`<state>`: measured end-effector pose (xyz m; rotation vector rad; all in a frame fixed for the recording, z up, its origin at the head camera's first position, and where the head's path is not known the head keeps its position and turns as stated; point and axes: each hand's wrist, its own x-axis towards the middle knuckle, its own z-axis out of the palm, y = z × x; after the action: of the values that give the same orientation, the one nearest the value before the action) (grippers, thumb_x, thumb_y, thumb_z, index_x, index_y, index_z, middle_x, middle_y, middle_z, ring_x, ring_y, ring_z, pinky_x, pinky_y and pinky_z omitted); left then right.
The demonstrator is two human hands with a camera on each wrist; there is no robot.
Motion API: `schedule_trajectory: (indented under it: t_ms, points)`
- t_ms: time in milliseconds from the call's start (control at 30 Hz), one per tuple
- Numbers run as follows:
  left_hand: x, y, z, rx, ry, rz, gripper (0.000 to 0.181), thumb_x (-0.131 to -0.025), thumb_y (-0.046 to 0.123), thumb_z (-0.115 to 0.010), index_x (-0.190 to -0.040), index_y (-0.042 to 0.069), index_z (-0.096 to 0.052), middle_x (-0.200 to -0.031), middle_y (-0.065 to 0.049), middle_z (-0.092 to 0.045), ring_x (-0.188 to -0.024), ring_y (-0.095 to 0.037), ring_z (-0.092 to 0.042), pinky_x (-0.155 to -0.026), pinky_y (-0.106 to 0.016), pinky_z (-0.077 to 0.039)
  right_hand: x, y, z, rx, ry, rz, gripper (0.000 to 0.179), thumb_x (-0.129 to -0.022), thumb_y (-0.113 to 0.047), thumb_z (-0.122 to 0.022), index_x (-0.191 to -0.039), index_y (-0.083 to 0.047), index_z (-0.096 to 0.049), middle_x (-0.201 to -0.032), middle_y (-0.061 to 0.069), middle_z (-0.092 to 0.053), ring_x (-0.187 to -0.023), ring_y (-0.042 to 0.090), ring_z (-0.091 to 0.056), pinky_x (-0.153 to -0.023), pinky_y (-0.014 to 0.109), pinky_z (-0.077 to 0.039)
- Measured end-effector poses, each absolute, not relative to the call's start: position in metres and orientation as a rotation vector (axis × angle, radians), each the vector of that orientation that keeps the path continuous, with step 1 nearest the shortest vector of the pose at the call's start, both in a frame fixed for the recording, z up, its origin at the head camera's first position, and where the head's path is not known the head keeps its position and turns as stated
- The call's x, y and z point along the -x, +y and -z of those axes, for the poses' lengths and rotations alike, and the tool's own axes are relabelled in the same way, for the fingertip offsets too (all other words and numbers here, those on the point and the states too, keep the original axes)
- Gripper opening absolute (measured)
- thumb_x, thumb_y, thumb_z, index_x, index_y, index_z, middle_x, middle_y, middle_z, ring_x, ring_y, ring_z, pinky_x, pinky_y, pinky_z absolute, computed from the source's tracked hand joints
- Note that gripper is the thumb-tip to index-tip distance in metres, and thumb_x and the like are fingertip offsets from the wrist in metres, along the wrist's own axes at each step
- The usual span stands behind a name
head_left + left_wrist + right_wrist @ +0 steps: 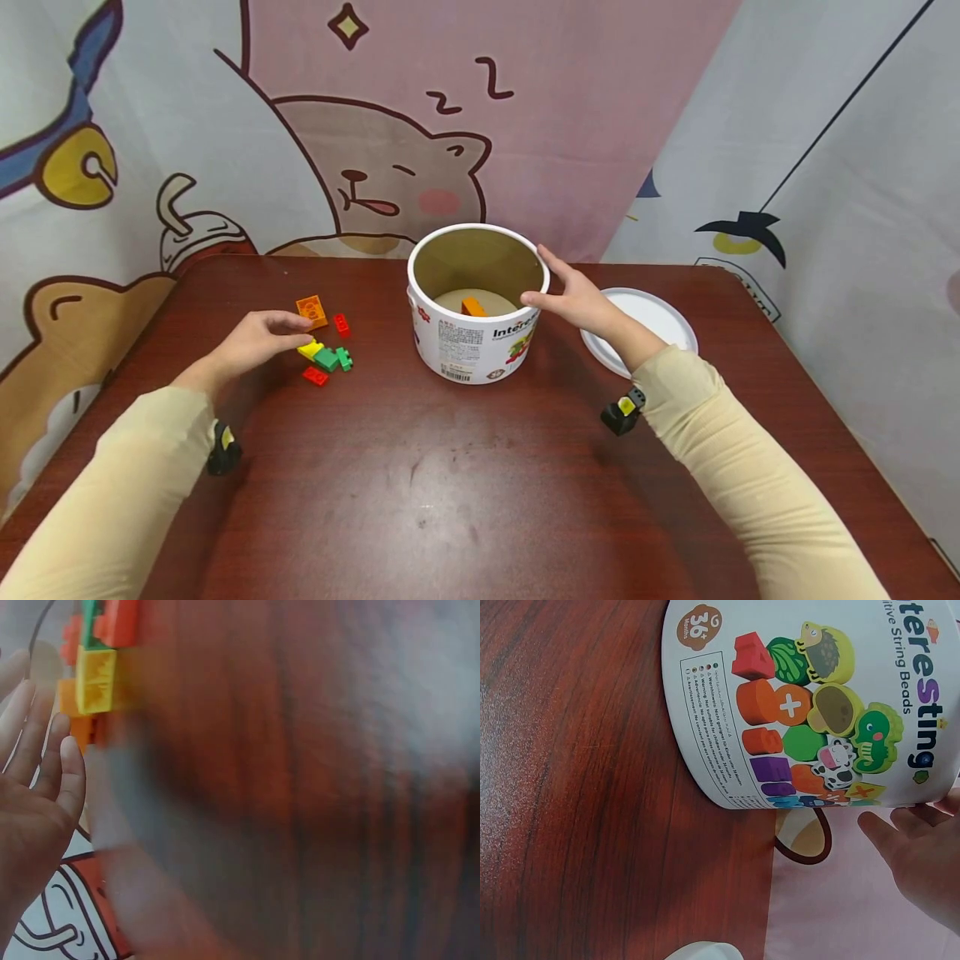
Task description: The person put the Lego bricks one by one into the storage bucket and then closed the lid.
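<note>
My left hand hovers beside a small group of toy building bricks, its fingers and thumb apart with nothing between them. Nearest its fingertips is a yellow brick, with a green brick against it. The left wrist view shows the palm and loosely extended fingers beside the yellow brick. My right hand rests on the right rim of a white printed bucket, thumb and fingers spread along it. An orange brick lies inside the bucket.
An orange brick, a red brick, another red brick and a small green piece lie nearby. Right of the bucket is a round white lid, partly behind my right forearm. A printed cloth hangs behind the table.
</note>
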<state>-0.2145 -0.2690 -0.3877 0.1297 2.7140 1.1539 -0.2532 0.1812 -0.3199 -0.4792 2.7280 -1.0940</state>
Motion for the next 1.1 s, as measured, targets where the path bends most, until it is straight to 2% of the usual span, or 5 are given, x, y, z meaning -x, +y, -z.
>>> schedule_trajectory:
  t_ms: [233,500,867,1100]
  points:
    - [0.211,-0.273,0.399,-0.113,2.726,-1.122,0.049,-0.086,0.029,-0.067,-0.122,-0.002,-0.058,-0.122,-0.023,-0.059,-0.108,-0.028,-0.053,-0.086,-0.028,-0.041,0.252,0.181,0.319,0.479,2.736,1.088,0.086,-0.086,-0.03,-0.066,-0.151,-0.013,-0.013,-0.157,0.01,-0.016,-0.144,0.028,-0.017,-0.115,0.048,-0.016]
    - [0.214,-0.277,0.405,-0.214,2.721,-1.082,0.046,-0.084,0.025,-0.07,-0.12,-0.001,-0.06,-0.109,-0.018,-0.063,-0.086,-0.011,-0.052,-0.072,-0.018,-0.043,0.252,0.181,0.319,0.485,2.734,1.099,0.085,-0.086,-0.028,-0.066,-0.151,-0.011,-0.013,-0.157,0.01,-0.016,-0.144,0.028,-0.017,-0.116,0.048,-0.016]
    - [0.215,-0.276,0.406,-0.316,2.738,-0.996,0.048,-0.083,0.018,-0.07,-0.123,-0.004,-0.057,-0.115,-0.023,-0.061,-0.097,-0.027,-0.057,-0.075,-0.023,-0.045,0.252,0.18,0.319,0.49,2.734,1.111,0.085,-0.086,-0.026,-0.066,-0.151,-0.01,-0.013,-0.157,0.01,-0.016,-0.144,0.028,-0.016,-0.116,0.047,-0.015]
    - [0.213,-0.276,0.405,-0.301,2.75,-0.961,0.042,-0.081,0.021,-0.073,-0.115,-0.002,-0.063,-0.108,-0.019,-0.066,-0.088,-0.019,-0.058,-0.073,-0.025,-0.045,0.251,0.18,0.318,0.484,2.731,1.109,0.085,-0.086,-0.028,-0.065,-0.151,-0.011,-0.013,-0.157,0.01,-0.015,-0.144,0.028,-0.016,-0.116,0.047,-0.015]
